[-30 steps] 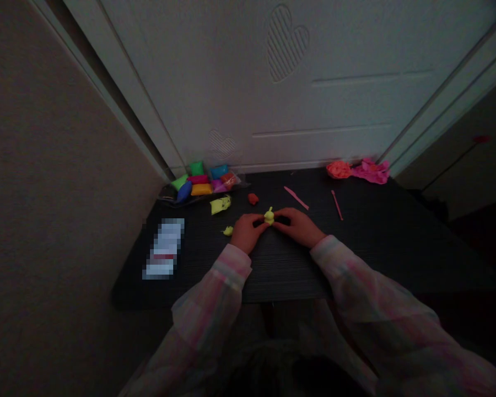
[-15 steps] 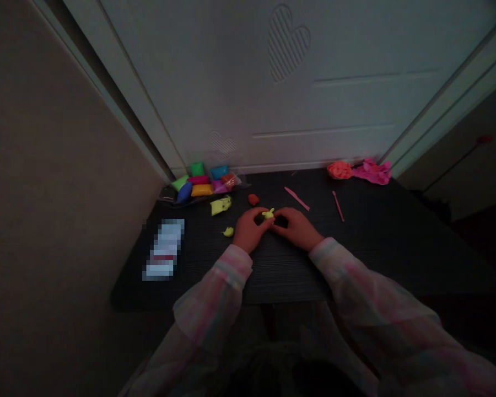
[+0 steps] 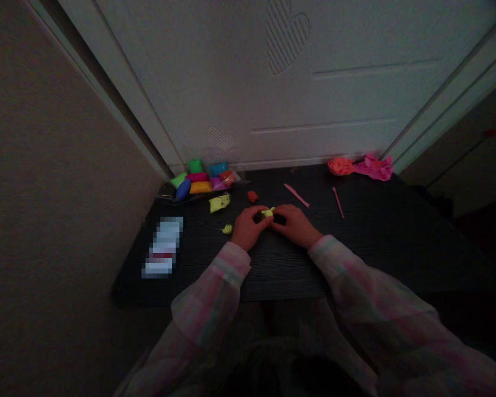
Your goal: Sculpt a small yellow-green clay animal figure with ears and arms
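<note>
A small yellow piece (image 3: 268,213) with two ear-like projections is sitting between the fingertips near the middle of the dark table (image 3: 380,248). I am seeing the left hand (image 3: 249,227) and the right hand (image 3: 295,225) meeting around it, thumbs and fingers pinching it from either side. The fingers are hiding its lower part, and dim light is blurring its detail; I am not making out whether it is touching the table.

Outward, a yellow lump (image 3: 227,229) is lying just beside the left hand, and a red lump (image 3: 253,196) is lying beyond it. A crumpled yellow packet (image 3: 219,203) is resting near a clear bag (image 3: 238,177), which is holding packets in green, blue, red, orange, purple and black. Pixelation is masking a bright panel (image 3: 163,247) at the left. Two pink tools (image 3: 296,196) are lying beyond the right hand. The frame's upper edge is cutting off the large heart on the door (image 3: 347,99).
</note>
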A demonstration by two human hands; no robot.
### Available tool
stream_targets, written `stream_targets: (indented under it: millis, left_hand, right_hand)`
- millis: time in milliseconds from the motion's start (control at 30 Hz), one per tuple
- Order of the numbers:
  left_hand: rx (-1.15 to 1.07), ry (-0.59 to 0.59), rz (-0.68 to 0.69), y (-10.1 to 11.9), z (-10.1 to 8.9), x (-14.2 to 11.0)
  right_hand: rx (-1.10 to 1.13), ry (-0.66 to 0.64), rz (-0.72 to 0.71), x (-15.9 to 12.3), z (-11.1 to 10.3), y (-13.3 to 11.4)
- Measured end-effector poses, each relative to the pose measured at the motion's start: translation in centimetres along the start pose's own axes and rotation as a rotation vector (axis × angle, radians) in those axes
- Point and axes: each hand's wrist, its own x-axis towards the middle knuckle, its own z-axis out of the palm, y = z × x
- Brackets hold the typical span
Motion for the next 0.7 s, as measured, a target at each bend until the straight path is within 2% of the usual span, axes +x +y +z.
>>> stream_targets:
  millis: [700]
  left_hand:
    - [-0.043,0.025,0.020,-0.07,0.17,-0.09]
  right_hand:
    - [-0.015,0.005,0.012,-0.09,-0.07,-0.25]
